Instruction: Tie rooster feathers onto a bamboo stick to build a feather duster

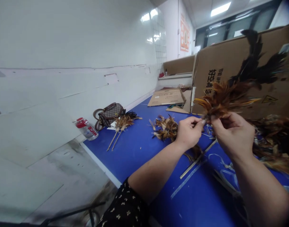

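Note:
Both my hands are raised over the blue table (139, 148) and meet at the base of a bunch of brown, orange and black feathers (232, 91). My left hand (189, 132) pinches the bunch's lower end with closed fingers. My right hand (232, 132) is curled round the same base from the right. The feathers fan up and to the right, in front of a cardboard box (220, 66). A thin wooden stick (197, 160) lies on the table beneath my hands, beside a pile of loose feathers (164, 127).
A finished feather bundle on sticks (120, 126), a brown handbag (110, 114) and a red-capped plastic bottle (86, 128) lie at the table's far left edge by the white wall. Flat cardboard (167, 96) lies further back. More feathers (274, 142) are heaped at the right.

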`<state>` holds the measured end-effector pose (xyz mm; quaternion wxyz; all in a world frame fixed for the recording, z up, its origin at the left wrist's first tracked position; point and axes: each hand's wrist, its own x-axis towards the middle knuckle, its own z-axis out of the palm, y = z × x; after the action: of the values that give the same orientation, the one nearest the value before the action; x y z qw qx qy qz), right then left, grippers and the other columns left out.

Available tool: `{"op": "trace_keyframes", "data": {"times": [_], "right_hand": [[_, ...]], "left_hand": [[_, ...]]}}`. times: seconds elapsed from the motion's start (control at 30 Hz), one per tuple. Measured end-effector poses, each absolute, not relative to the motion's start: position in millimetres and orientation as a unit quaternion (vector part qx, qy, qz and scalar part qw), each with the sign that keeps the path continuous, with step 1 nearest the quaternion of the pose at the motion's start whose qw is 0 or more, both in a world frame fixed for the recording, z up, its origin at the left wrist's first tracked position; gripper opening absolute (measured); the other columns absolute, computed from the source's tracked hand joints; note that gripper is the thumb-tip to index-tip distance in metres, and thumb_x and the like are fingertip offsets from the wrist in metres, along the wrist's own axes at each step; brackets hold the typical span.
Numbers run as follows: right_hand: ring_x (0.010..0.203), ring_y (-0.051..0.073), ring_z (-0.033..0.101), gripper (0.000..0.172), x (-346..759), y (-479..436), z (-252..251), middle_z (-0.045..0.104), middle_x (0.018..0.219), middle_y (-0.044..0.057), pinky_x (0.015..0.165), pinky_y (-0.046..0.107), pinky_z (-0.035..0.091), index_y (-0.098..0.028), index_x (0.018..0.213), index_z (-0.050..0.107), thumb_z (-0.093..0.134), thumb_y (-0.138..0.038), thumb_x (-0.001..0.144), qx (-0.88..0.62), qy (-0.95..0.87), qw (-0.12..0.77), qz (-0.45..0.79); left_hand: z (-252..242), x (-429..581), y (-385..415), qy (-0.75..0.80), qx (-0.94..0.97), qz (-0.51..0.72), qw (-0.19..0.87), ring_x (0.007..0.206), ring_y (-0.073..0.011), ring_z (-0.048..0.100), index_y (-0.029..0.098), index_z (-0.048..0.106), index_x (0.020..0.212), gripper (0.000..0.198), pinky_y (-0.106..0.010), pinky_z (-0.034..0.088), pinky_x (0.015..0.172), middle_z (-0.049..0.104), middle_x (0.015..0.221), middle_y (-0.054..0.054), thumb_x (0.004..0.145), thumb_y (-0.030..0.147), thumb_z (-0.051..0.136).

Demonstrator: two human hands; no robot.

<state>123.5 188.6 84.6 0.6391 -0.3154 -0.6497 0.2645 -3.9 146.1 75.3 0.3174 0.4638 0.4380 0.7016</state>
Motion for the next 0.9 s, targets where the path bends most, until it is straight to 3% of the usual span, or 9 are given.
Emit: {"op": "trace_keyframes", "data": {"times": [0.1, 0.23, 0.4, 0.47, 0.7, 0.9], "right_hand": [[0.059, 0.013, 0.058, 0.023, 122, 188, 83, 0.071, 0.075, 0.001, 0.058, 0.025, 0.048, -0.018, 0.094, 0.074, 0.077, -0.041, 0.092, -0.298, -0.655, 0.631, 0.290], [0.063, 0.016, 0.063, 0.025, 113, 197, 60, 0.074, 0.076, 0.003, 0.063, 0.027, 0.050, -0.019, 0.090, 0.075, 0.071, -0.043, 0.097, -0.315, -0.732, 0.546, 0.259], [0.083, 0.020, 0.072, 0.024, 88, 195, 10, 0.080, 0.099, 0.006, 0.075, 0.029, 0.053, -0.025, 0.104, 0.083, 0.060, -0.031, 0.102, -0.271, -0.919, 0.247, 0.142], [0.086, 0.020, 0.072, 0.029, 79, 188, -6, 0.077, 0.104, 0.007, 0.075, 0.029, 0.051, -0.029, 0.113, 0.085, 0.058, -0.029, 0.104, -0.271, -0.938, 0.185, 0.114], [0.083, 0.023, 0.069, 0.038, 66, 171, -27, 0.066, 0.100, 0.010, 0.073, 0.032, 0.047, -0.029, 0.119, 0.085, 0.049, -0.025, 0.107, -0.305, -0.946, 0.088, 0.065], [0.083, 0.021, 0.071, 0.031, 65, 168, -28, 0.067, 0.109, 0.011, 0.070, 0.031, 0.045, -0.022, 0.107, 0.081, 0.050, -0.018, 0.105, -0.302, -0.947, 0.097, 0.054]], "left_hand": [[84, -16, 144, 0.435, 0.448, 0.714, 0.317, 0.060, -0.0097, 0.057, 0.014, 0.074, 0.083, 0.028, -0.024, 0.045, 0.062, 0.066, 0.065, 0.000, 0.083, 0.038, 0.089], [97, -36, 143, 0.431, 0.415, 0.742, 0.303, 0.061, -0.0082, 0.057, 0.014, 0.073, 0.081, 0.029, -0.022, 0.043, 0.062, 0.066, 0.066, 0.001, 0.082, 0.037, 0.091], [103, -53, 146, 0.420, 0.375, 0.768, 0.306, 0.058, -0.0067, 0.053, 0.015, 0.071, 0.078, 0.031, -0.021, 0.037, 0.058, 0.064, 0.064, 0.002, 0.084, 0.037, 0.090], [103, -55, 148, 0.410, 0.367, 0.773, 0.317, 0.058, -0.0064, 0.053, 0.014, 0.070, 0.078, 0.028, -0.021, 0.036, 0.057, 0.064, 0.064, 0.002, 0.085, 0.035, 0.089], [103, -52, 150, 0.380, 0.357, 0.773, 0.360, 0.057, -0.0053, 0.053, 0.014, 0.071, 0.076, 0.028, -0.021, 0.035, 0.056, 0.068, 0.068, 0.000, 0.082, 0.031, 0.091], [103, -52, 150, 0.369, 0.358, 0.773, 0.373, 0.058, -0.0057, 0.053, 0.014, 0.072, 0.076, 0.028, -0.022, 0.035, 0.057, 0.069, 0.069, -0.001, 0.080, 0.032, 0.093]]}}
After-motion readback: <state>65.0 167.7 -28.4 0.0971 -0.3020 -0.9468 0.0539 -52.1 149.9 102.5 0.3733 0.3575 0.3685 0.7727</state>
